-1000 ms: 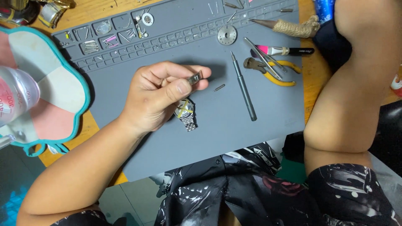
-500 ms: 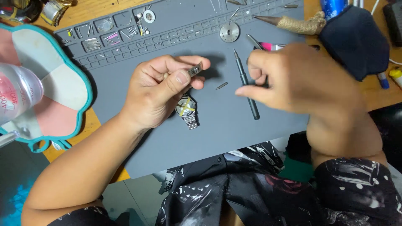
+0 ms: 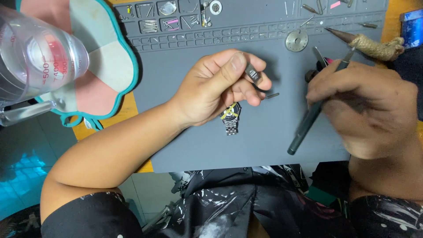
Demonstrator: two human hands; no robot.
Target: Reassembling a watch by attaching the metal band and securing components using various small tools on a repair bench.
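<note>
Down on the bench [image 3: 132, 105], a grey work mat [image 3: 264, 141] carries nearly everything in view. The left hand [image 3: 216, 86] is curled over the middle of the mat, its thumb and forefinger pinching a short piece of metal watch bracelet [image 3: 253, 74] that sticks up and to the right from the fingertips. Beneath the same hand lies a wristwatch [image 3: 230, 115] with a dark dial and a steel bracelet end; the lower fingers rest on or just over its case, and the exact contact is hidden. A small dark pin [image 3: 272, 95] lies on the mat just right of the left fingertips, apart from them.

The right hand [image 3: 365, 105] comes in from the right edge, blurred, and is closed around a long, dark grey, pen-like tool [image 3: 308, 121]. The tool slants from upper right to lower left, its lower end over the mat and well to the right of the watch.

Along the mat's far edge run small moulded compartments holding tiny parts. A round metal disc [image 3: 296, 40] sits near them, and a pointed tool with a cord-wrapped handle [image 3: 374, 45] lies to its right. At the upper left, a clear measuring cup [image 3: 35, 57] with red markings looms close to the camera over a pink and teal flower-shaped mat [image 3: 103, 66]. Dark patterned clothing [image 3: 246, 202] fills the bottom of the view.
</note>
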